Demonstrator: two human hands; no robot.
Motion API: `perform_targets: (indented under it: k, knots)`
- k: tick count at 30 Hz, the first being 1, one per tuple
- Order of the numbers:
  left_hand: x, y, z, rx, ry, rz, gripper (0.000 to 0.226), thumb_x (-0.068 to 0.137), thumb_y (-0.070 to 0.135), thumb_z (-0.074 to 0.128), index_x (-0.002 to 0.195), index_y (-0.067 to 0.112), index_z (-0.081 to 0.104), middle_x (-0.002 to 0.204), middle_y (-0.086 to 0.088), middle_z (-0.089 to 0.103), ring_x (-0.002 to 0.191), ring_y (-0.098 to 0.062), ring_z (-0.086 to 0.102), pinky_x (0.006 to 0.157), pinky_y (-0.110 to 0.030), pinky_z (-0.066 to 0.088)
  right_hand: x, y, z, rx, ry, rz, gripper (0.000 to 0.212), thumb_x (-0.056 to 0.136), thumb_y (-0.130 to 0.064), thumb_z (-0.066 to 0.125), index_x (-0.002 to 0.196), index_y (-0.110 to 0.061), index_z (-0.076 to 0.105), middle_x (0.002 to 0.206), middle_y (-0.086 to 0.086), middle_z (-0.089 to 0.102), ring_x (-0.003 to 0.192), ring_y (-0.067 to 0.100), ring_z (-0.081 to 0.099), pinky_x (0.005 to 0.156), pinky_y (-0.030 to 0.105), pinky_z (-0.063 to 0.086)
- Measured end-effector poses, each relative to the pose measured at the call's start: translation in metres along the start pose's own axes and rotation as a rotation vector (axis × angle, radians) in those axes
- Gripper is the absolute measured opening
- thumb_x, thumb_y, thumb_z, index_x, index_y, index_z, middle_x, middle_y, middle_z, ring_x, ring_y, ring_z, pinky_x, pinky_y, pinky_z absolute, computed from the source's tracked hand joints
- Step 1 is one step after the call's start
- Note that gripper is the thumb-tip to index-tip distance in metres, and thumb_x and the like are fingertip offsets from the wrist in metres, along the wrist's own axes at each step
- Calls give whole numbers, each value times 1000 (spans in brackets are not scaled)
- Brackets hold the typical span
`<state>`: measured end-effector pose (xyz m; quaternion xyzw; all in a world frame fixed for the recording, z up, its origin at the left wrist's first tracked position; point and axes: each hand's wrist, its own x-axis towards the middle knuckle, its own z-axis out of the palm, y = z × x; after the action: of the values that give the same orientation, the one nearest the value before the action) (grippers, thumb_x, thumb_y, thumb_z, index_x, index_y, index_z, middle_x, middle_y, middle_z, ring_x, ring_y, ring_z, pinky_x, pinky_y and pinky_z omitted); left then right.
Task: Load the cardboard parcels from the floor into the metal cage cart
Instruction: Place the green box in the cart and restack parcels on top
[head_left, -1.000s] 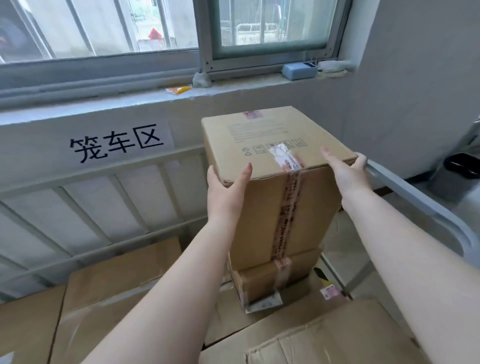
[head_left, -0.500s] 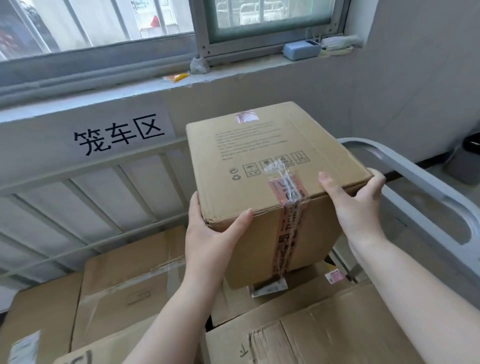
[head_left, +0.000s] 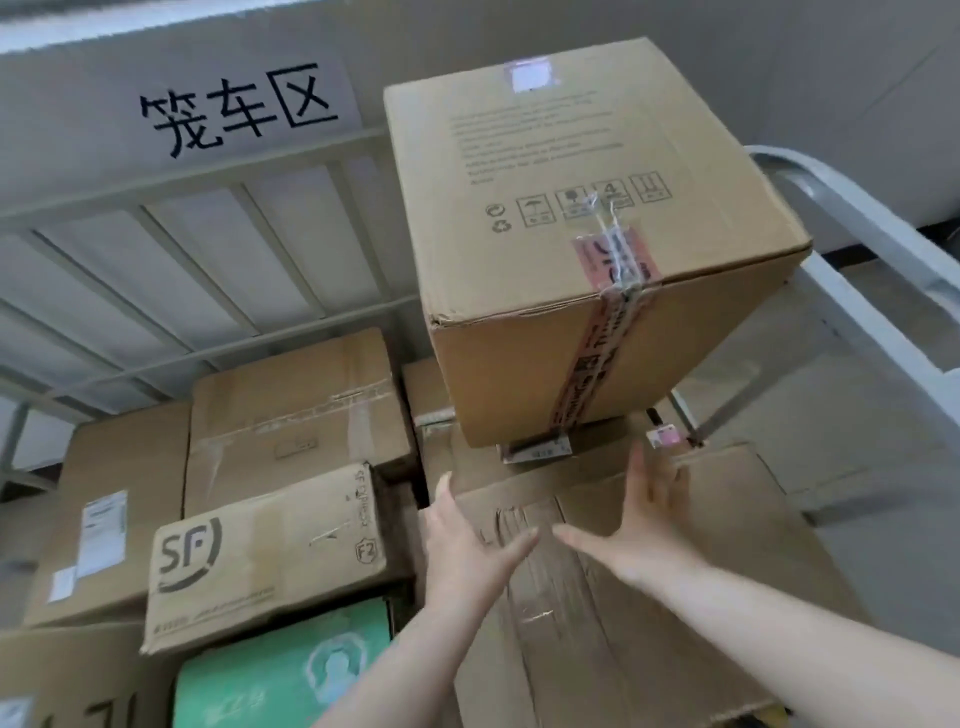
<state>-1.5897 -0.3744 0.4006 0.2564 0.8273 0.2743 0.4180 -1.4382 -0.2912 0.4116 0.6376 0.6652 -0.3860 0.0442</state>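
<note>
Taped box (head_left: 587, 234) sits above both hands — left hand (head_left: 465, 545), right hand (head_left: 644, 530) spread, empty; cart (head_left: 218, 208) holds stacked parcels (head_left: 291, 415).

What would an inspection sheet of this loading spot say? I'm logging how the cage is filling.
Surface: cart with grey bars, parcels stacked inside.
Job's things: tall box with red tape stands on the stack at the cart's far right; SF box tilted on lower parcels; creased box under the hands.
Clutter: green package below the SF box.
Fingers: left hand and right hand both open, fingers spread, touching no box.
Cables: nothing seen.
Surroundings: wall sign with black characters behind the cart; grey floor to the right.
</note>
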Motion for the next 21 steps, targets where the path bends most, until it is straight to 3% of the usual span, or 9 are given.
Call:
perform_targets:
  k: [1, 3, 7, 15, 21]
  knots:
    - [-1, -17, 14, 83, -94, -104, 121, 69, 47, 78, 150, 27, -10, 155, -6, 14, 139, -27, 31, 110, -39, 35, 0, 18, 19, -199, -146, 62, 135, 61, -76, 64, 144, -29, -31, 150, 1, -40, 142, 33, -25, 117, 53, 8]
    - [-2, -41, 36, 108, -232, -298, 128, 71, 45, 78, 149, 23, -21, 158, -10, 10, 141, -28, 30, 112, -39, 33, -2, 43, 40, -352, -305, 177, 142, 55, -77, 68, 138, -33, -38, 145, 3, -47, 138, 41, -30, 110, 68, 12]
    - [-3, -63, 62, 137, -410, -371, 125, 76, 43, 75, 148, 18, -24, 157, -7, 24, 138, -26, 37, 110, -36, 36, -2, 62, 52, -441, -395, 303, 148, 53, -69, 77, 133, -36, -43, 140, 3, -52, 136, 45, -32, 102, 74, 22]
    - [21, -68, 76, 1, -244, -265, 113, 78, 25, 76, 152, 23, -9, 154, -5, 30, 139, -24, 37, 111, -35, 33, 20, 69, 72, -474, -353, 258, 154, 50, -65, 80, 134, -32, -44, 139, 7, -53, 134, 49, -32, 102, 75, 19]
    - [58, -60, 71, -3, -103, -127, 99, 77, 22, 76, 151, 27, 11, 148, -2, 41, 134, -24, 44, 107, -42, 42, 56, 36, 66, -454, -297, 192, 152, 51, -63, 81, 140, -27, -38, 144, 10, -46, 135, 51, -28, 102, 76, 15]
